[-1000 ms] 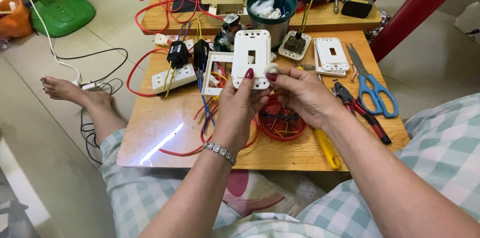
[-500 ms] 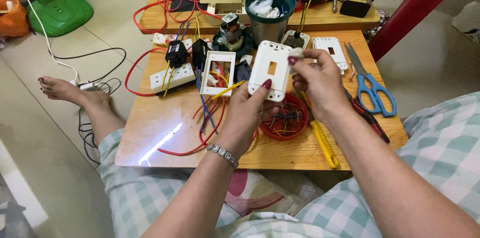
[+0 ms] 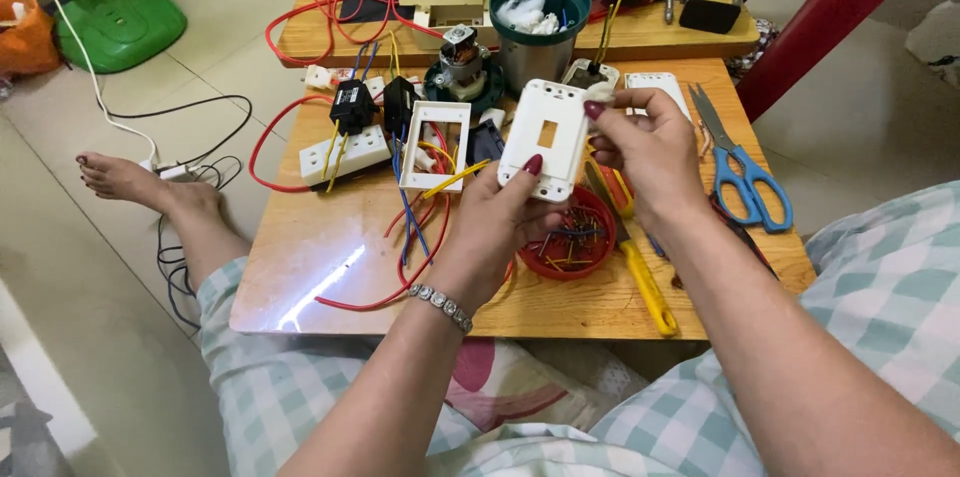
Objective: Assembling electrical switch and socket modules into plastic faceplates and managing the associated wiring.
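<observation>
I see a home turned into a makeshift electrical repair corner: the person sits on a tiled floor (image 3: 90, 337) in checked house clothes, barefoot, at a low wooden bench (image 3: 330, 267). On the bench I make out loose red and coloured wires (image 3: 400, 237), a white socket block (image 3: 343, 154), blue-handled scissors (image 3: 745, 172) and a yellow-handled screwdriver (image 3: 645, 282). Beside it I see a green fan base (image 3: 120, 27) and a red plastic chair leg (image 3: 830, 17).

My left hand (image 3: 495, 222) is raised, palm toward me, thumb up and pinching, bracelet at the wrist. My right hand (image 3: 645, 152) is lifted beside it, fingers (image 3: 600, 112) curled in a pinch. Both forearms angle in from below; a bare foot (image 3: 125, 177) is stretched out left.
</observation>
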